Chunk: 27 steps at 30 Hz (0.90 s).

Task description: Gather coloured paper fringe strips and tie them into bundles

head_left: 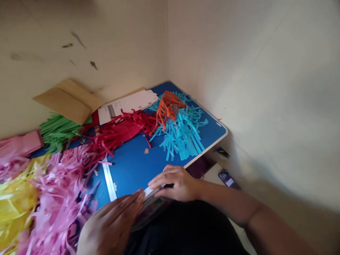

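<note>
From my remote station I note a white strip [149, 192] at the near edge of the blue table [129, 173]. The right hand [176, 185] pinches its right end between thumb and fingers; the left hand [113, 219] meets its left end, thumb hidden, so I cannot tell its grip. I judge it light, thin, easily creased; hold both ends flat.

Narrow white strip [149, 193] partly hidden by bare left hand [111, 220] and bare right hand [176, 184]; yellow fringed paper [16, 205] cut off by left edge; screen content on black rectangular phone [228, 180] too small to read
</note>
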### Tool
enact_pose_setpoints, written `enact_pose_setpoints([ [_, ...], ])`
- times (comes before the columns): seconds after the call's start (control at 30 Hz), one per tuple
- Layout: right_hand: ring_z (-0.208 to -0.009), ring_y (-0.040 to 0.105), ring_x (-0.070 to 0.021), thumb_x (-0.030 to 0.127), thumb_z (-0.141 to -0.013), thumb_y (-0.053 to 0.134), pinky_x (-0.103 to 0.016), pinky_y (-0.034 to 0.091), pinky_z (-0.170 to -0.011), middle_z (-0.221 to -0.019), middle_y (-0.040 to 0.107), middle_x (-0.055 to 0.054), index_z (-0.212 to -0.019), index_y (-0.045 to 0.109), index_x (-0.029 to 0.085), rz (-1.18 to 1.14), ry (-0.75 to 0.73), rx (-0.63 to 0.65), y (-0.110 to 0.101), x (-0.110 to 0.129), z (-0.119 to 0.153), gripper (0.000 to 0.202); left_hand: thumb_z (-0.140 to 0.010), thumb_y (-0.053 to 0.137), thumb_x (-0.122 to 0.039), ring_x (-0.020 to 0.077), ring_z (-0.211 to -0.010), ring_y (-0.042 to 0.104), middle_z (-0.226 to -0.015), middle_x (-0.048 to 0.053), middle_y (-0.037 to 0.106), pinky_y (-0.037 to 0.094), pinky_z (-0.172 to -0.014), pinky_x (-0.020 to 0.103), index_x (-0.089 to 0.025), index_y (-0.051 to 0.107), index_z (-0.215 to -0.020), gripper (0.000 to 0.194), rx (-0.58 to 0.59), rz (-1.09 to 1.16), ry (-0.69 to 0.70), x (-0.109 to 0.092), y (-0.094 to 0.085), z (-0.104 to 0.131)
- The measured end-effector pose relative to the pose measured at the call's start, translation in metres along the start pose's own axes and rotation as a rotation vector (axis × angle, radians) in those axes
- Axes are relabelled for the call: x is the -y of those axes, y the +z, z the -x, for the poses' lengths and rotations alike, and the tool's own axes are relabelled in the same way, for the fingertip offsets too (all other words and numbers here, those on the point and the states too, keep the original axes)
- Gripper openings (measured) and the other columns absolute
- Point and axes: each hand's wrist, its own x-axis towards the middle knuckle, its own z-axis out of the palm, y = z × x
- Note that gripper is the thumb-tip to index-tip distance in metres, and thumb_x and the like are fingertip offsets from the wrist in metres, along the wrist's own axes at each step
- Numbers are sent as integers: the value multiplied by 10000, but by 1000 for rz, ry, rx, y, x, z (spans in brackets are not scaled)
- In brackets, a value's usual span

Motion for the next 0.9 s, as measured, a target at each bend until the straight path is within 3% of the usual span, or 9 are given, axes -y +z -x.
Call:
enact_pose_setpoints([
  [0.1,-830,689,-115,362,-901,713,-237,488,-855,-1030,752,-26,-1154,649,218,76,74,60,-1,1,3,298,-927,464,-167,121,-874,731,-996,14,783,560,-834,189,-180,707,-1080,287,-5,53,-96,-1,0,2],
  [0.2,-873,690,-115,363,-880,736,-232,484,-877,-1057,743,-28,-1194,623,209,71,100,59,-1,2,4,368,-919,451,-144,114,-866,731,-993,4,784,562,-825,180,-182,703,-1082,303,7,49,-87,-1,-2,1],
  [0.33,-828,700,-95,355,-920,694,-224,468,-839,-1007,758,-18,-1134,643,205,21,-3,-4,0,-1,4,266,-893,432,-96,106,-875,724,-997,22,782,531,-884,173,-156,703,-1078,333,19,31,-32,-2,-4,-4],
  [0.43,-941,704,-97,337,-970,626,-234,446,-854,-1051,753,-33,-1049,667,209,9,-58,44,0,-3,5,156,-890,428,-98,117,-906,721,-1010,32,780,530,-904,193,-167,701,-1077,338,25,21,22,-4,-4,-4],
  [0.53,-1005,694,-109,324,-972,618,-257,433,-889,-1094,742,-46,-964,677,213,22,-42,92,-3,-2,6,125,-909,454,-151,148,-962,717,-1072,41,768,553,-883,231,-190,687,-1121,318,56,-16,34,-5,-3,7],
  [0.7,-945,714,-128,320,-942,660,-269,447,-874,-1005,760,-55,-887,661,200,-70,-23,-47,-7,-2,7,132,-914,406,-80,174,-1048,699,-1124,39,753,520,-979,288,-204,689,-1127,375,60,-79,84,-1,3,33],
  [0.8,-937,714,-146,321,-936,664,-286,461,-876,-1010,758,-68,-883,674,198,-97,34,-64,-7,-2,7,134,-934,448,-114,153,-968,722,-1051,71,769,558,-923,244,-146,692,-1073,282,-20,-3,-51,-1,7,32],
  [0.9,-907,717,-159,329,-911,689,-304,477,-880,-987,761,-69,-857,695,199,-141,52,-37,-18,1,-1,140,-955,501,-203,124,-855,741,-970,26,784,592,-834,192,-185,703,-1019,213,-138,61,-233,-5,7,22],
])
